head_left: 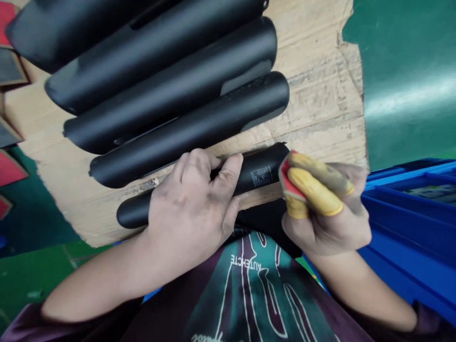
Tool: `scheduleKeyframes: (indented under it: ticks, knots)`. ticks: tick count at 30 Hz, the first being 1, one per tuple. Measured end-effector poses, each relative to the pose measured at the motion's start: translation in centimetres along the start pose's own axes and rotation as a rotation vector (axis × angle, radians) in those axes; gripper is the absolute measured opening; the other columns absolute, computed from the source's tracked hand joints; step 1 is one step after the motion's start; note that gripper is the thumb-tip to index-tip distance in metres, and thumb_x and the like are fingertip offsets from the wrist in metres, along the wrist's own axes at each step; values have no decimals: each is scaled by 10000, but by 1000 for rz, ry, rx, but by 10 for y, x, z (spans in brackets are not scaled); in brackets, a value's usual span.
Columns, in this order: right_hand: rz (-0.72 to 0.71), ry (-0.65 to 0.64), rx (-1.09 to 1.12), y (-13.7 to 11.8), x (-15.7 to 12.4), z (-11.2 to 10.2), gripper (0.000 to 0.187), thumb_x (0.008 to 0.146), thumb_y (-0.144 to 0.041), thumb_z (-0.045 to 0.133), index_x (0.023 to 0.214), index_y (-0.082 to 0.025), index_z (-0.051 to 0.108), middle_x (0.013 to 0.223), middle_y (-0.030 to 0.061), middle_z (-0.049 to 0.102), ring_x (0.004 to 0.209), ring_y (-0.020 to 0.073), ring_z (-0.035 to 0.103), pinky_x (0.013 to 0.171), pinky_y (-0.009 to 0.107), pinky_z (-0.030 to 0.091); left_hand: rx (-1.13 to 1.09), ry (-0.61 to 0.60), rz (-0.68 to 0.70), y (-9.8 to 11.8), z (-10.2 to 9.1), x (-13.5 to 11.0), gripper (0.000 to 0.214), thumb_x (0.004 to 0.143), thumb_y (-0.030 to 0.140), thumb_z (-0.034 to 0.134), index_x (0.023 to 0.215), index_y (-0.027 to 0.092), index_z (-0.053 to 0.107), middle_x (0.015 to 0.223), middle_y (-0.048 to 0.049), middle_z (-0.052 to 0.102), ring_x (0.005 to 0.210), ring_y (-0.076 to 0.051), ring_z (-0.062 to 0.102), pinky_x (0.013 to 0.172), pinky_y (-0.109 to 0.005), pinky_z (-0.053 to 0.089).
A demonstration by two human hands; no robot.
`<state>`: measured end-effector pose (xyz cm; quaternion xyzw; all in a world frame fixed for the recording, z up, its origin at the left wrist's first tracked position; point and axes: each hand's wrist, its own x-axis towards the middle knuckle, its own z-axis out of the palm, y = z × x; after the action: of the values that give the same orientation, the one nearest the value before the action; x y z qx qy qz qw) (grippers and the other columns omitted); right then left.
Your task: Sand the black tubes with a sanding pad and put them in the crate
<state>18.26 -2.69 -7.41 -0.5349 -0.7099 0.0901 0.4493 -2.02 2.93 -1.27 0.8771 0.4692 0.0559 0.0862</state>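
A long black plastic part [262,171], rounded like a half tube and printed with a small white label, lies slanted on the cardboard nearest my body. My left hand [194,199] wraps over its middle, fingers around the far edge and thumb on top. At its right end is my right hand [326,206], with yellow covers on some fingers. Those fingers pinch a small folded red pad [285,173] against the end of the black part. Just beyond lies a similar black part [199,126], untouched.
Several more black parts [171,90] lie side by side farther back on the worn cardboard sheet [320,95]. Red and grey flat pieces [10,168] sit along the left edge. A blue plastic crate [409,223] stands at the right, beside the green surface [406,71].
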Motion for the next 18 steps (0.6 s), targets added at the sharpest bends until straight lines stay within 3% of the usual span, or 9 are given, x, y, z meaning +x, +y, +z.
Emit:
scheduleKeyframes:
  ticks: [4, 9, 14, 18]
  knots:
    - [12, 55, 14, 1, 0, 3, 470, 860, -125, 658, 1310, -263, 653, 1127, 84, 743, 937, 240, 663, 751, 399, 537, -6, -37, -4, 0, -2, 1, 411, 864, 282, 571, 1244, 132, 612, 971, -115, 596, 856, -260, 587, 687, -385, 544]
    - [-88, -11, -7, 3, 7, 5, 433, 881, -190, 655, 1311, -246, 650, 1124, 96, 742, 942, 264, 668, 765, 426, 542, 6, -48, -9, -1, -3, 3, 412, 879, 327, 565, 1240, 134, 606, 980, -120, 599, 869, -262, 587, 700, -391, 551]
    - [-65, 13, -28, 3, 9, 4, 451, 904, -164, 611, 1339, -280, 626, 1017, 63, 756, 858, 225, 647, 690, 394, 543, -20, -49, 24, -3, -3, 5, 392, 900, 344, 548, 1221, 127, 606, 965, -113, 600, 856, -254, 589, 684, -382, 552]
    - [-78, -14, -14, 3, 11, 3, 436, 900, -181, 624, 1326, -273, 635, 1118, 81, 747, 924, 246, 671, 746, 421, 558, -3, -32, 2, -3, -3, 5, 425, 890, 375, 577, 1244, 139, 585, 973, -110, 602, 860, -264, 594, 651, -378, 548]
